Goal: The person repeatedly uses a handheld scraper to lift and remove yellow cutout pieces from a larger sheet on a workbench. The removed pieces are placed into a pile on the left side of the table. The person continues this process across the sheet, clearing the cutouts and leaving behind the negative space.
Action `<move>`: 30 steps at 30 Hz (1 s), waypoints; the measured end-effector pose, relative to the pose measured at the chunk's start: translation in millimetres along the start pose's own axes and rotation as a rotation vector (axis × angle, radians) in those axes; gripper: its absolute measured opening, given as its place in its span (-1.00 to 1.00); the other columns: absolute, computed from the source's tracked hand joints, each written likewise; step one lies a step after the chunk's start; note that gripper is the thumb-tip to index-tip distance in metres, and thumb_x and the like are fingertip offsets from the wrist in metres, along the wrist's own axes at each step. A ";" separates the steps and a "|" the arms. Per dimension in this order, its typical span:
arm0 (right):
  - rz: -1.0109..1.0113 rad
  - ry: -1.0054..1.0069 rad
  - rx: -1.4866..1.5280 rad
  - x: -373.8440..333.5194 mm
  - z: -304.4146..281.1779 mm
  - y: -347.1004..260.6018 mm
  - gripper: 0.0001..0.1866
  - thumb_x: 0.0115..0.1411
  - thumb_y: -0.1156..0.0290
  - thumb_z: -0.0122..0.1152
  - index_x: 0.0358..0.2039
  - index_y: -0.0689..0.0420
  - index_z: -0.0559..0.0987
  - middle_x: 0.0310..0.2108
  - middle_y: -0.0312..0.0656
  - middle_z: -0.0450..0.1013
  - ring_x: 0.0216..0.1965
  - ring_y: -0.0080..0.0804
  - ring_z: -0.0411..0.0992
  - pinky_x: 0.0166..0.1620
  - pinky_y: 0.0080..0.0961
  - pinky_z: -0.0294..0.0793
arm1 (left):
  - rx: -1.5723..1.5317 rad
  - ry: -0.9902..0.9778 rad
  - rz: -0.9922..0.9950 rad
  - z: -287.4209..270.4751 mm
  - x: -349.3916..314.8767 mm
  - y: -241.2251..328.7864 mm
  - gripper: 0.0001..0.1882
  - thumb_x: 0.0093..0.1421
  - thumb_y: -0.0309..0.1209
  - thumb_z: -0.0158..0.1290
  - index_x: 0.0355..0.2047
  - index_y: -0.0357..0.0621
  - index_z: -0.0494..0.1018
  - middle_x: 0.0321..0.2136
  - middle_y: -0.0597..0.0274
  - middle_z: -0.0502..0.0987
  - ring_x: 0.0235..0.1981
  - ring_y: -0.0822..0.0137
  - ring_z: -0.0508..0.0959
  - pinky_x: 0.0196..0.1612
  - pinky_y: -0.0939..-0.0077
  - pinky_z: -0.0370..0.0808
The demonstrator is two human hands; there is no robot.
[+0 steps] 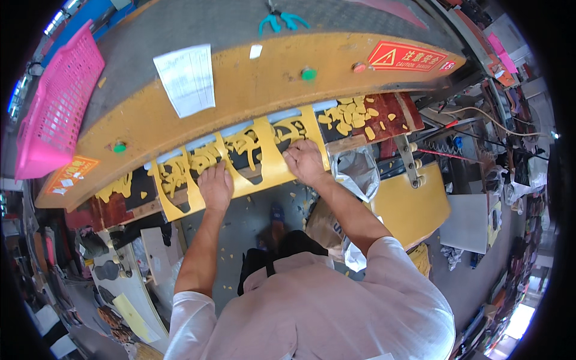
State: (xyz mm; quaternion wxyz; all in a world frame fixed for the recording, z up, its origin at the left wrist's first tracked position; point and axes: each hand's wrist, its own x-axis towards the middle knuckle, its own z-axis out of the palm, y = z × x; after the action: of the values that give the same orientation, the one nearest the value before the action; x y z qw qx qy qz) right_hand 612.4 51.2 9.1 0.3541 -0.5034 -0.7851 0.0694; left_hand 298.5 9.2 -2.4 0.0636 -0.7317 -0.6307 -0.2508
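Observation:
A yellow sheet [275,171] with rows of cut-out openings lies across the machine bed under the orange beam. My left hand [215,187] is closed on a strip of the sheet left of its middle, fingers bent over it. Farther right, my right hand [305,161] grips the sheet near its right end, the fingers curled in. Loose yellow cut pieces [354,115] are heaped on the red bed beyond the sheet's right edge. More yellow pieces [117,187] lie at the left end, and others show through the openings.
The orange beam [258,75] spans above the bed, bearing a paper sheet [185,78], green buttons [309,74] and a red button [359,68]. On top sit teal-handled pliers [282,23]; a pink basket [60,102] stands left. A plastic bag [356,175] and yellow sheeting [414,204] are at right.

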 end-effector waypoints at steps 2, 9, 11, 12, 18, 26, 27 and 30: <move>0.036 0.015 0.002 -5.7 9.5 -0.2 -0.81 0.30 0.29 0.32 -0.32 0.11 0.78 -0.24 -0.18 0.60 -0.10 -0.07 0.52 0.08 -0.11 0.46 | -0.007 0.002 0.046 8.3 -6.5 -8.2 -0.64 0.32 -0.32 0.12 0.10 -0.04 0.63 -0.22 0.14 0.61 -0.10 0.05 0.55 0.04 0.07 0.43; 0.093 -0.003 -0.001 -26.6 20.2 1.0 -0.84 0.29 0.34 0.32 -0.36 0.13 0.75 -0.25 -0.15 0.60 -0.10 -0.06 0.52 0.06 -0.10 0.46 | -0.032 -0.098 0.010 20.7 -23.8 1.2 -0.59 0.33 -0.34 0.11 0.16 -0.08 0.59 -0.18 0.09 0.59 -0.08 0.01 0.53 0.07 0.03 0.40; 0.152 -0.118 -0.022 -37.0 8.6 -13.6 -0.88 0.26 0.39 0.32 -0.39 0.11 0.73 -0.27 -0.14 0.62 -0.17 -0.05 0.55 -0.02 -0.08 0.52 | -0.082 -0.199 -0.010 1.0 -37.6 9.9 -0.58 0.33 -0.34 0.10 0.18 -0.10 0.57 -0.16 0.03 0.58 -0.07 -0.04 0.52 0.09 0.01 0.39; 0.073 -0.161 0.034 -40.7 0.8 -23.5 -0.88 0.27 0.38 0.34 -0.33 0.13 0.74 -0.24 -0.10 0.64 -0.14 -0.01 0.58 -0.01 -0.10 0.56 | -0.143 -0.182 -0.066 -14.1 -44.0 10.2 -0.57 0.33 -0.39 0.09 0.19 -0.14 0.55 -0.16 0.00 0.58 -0.05 -0.07 0.52 0.11 -0.01 0.40; 0.341 -0.177 0.179 -11.8 -45.0 -61.2 -0.59 0.20 0.25 0.47 0.01 0.18 0.74 0.00 0.11 0.62 0.05 0.09 0.58 0.16 -0.17 0.59 | -0.445 -0.124 -0.077 -94.3 -65.5 25.3 -0.60 0.25 -0.46 0.19 0.10 -0.23 0.55 -0.09 -0.10 0.55 -0.03 -0.15 0.52 0.07 -0.02 0.48; 0.174 -0.445 -0.214 31.4 35.6 -27.9 -0.10 0.01 -0.06 0.59 0.38 -0.08 0.56 0.45 0.19 0.21 0.43 0.42 0.14 0.45 0.11 0.26 | -0.657 -0.205 0.361 7.2 -15.8 87.0 -0.70 0.18 -0.47 0.21 -0.07 -0.22 0.61 -0.05 0.10 0.59 0.10 0.03 0.54 0.20 0.11 0.48; 0.191 -0.459 -0.263 35.1 44.1 -26.3 -0.12 0.01 -0.05 0.60 0.36 -0.09 0.57 0.45 0.18 0.20 0.43 0.43 0.13 0.45 0.11 0.25 | -0.650 -0.190 0.372 21.3 -10.9 83.6 -0.71 0.17 -0.48 0.20 -0.08 -0.22 0.61 -0.05 0.12 0.59 0.12 0.05 0.54 0.21 0.13 0.48; 0.209 -0.454 -0.055 63.6 42.0 -20.2 -0.24 -0.05 0.11 0.64 0.24 -0.06 0.71 0.35 0.21 0.36 0.29 0.26 0.39 0.38 -0.10 0.42 | -0.578 -0.125 0.391 50.0 -6.6 69.1 -0.73 0.13 -0.45 0.20 -0.13 -0.21 0.63 -0.06 0.19 0.60 0.14 0.14 0.54 0.23 0.21 0.47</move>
State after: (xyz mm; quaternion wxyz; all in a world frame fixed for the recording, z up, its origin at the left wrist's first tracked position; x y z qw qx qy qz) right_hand 555.7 105.1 18.4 0.1458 -0.5628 -0.7897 0.1957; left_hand 378.3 10.2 -33.3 -0.1378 -0.8403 -0.3843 -0.3567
